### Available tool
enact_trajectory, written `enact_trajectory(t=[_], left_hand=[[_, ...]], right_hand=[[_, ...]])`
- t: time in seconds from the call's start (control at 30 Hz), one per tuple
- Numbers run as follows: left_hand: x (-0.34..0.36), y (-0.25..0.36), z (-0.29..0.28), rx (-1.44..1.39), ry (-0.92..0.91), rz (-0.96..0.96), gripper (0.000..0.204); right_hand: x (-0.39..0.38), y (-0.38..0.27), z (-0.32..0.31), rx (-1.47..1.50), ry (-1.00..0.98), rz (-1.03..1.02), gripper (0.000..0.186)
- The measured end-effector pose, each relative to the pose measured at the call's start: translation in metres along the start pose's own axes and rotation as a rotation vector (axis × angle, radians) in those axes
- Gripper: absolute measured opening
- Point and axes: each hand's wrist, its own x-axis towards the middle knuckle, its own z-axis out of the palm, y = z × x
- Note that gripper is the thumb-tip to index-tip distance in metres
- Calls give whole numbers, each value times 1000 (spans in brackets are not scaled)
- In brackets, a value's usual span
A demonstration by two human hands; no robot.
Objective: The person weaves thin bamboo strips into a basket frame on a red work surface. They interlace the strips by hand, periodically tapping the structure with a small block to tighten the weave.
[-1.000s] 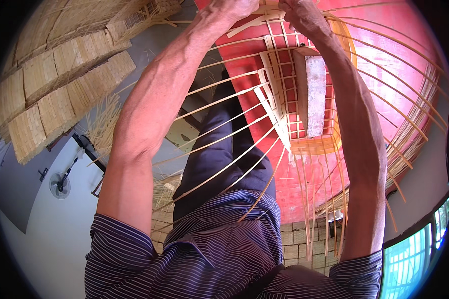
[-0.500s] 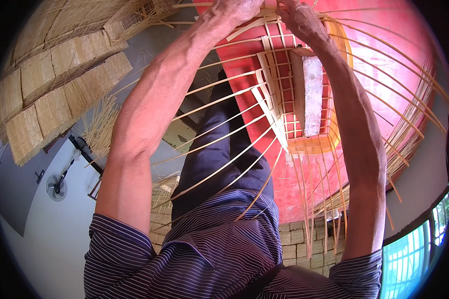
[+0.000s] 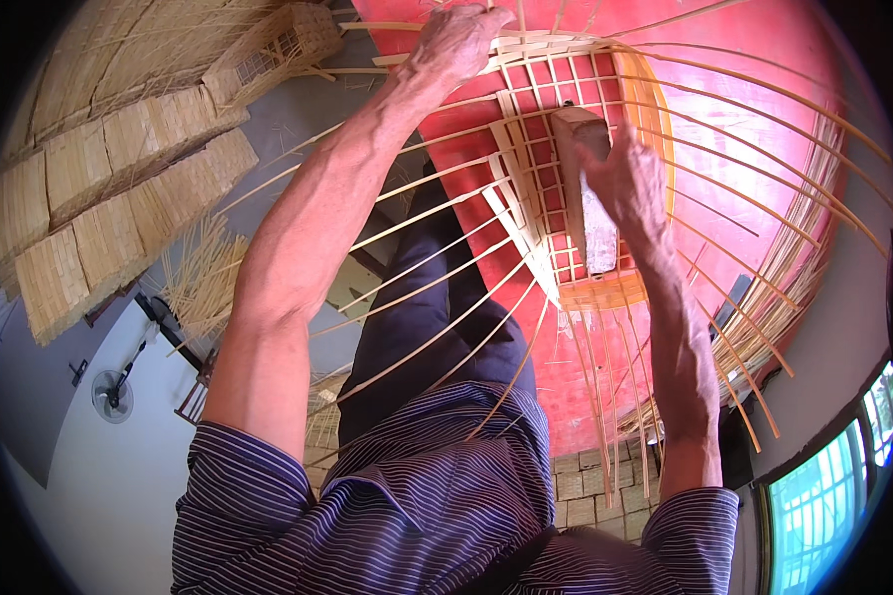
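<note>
A half-woven basket [image 3: 538,213] of pale bamboo strips lies on the red table, its loose strip ends fanning outward. My left hand [image 3: 463,45] is at its far left corner, fingers closed on bamboo strips [image 3: 556,44] at the far edge. A long stone-like block [image 3: 593,223] rests on the lattice bottom inside the basket. Over the right side of that block is my right hand [image 3: 628,188], thumb and forefinger apart, with no strip visible in it. An orange-yellow band [image 3: 647,94] runs round the right and near sides.
The red table [image 3: 734,169] spreads under the basket. A bundle of thin strips [image 3: 764,322] lies along its right edge. Stacked woven pieces [image 3: 119,188] stand at the left, with loose strips [image 3: 203,273] beside them. A fan [image 3: 112,395] is at the lower left.
My right hand has come away from the far edge, back toward me over the block. My left hand stays at the far left corner. The basket appears slightly lower and further left in view.
</note>
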Motion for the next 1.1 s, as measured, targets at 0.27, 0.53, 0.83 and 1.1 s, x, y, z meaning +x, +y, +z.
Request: enact_trajectory(t=[0.27, 0.53, 0.83, 1.1], left_hand=[[4, 12, 14, -41, -84, -159, 26], [4, 21, 8, -46, -83, -182, 23], [4, 32, 9, -33, -113, -168, 29], [15, 12, 11, 40, -248, -166, 42]], right_hand=[[-42, 18, 48, 134, -48, 211, 61], [-41, 26, 70, 198, 85, 151, 56], [-44, 51, 37, 374, 20, 207, 62], [-140, 54, -160, 630, 133, 444, 58]])
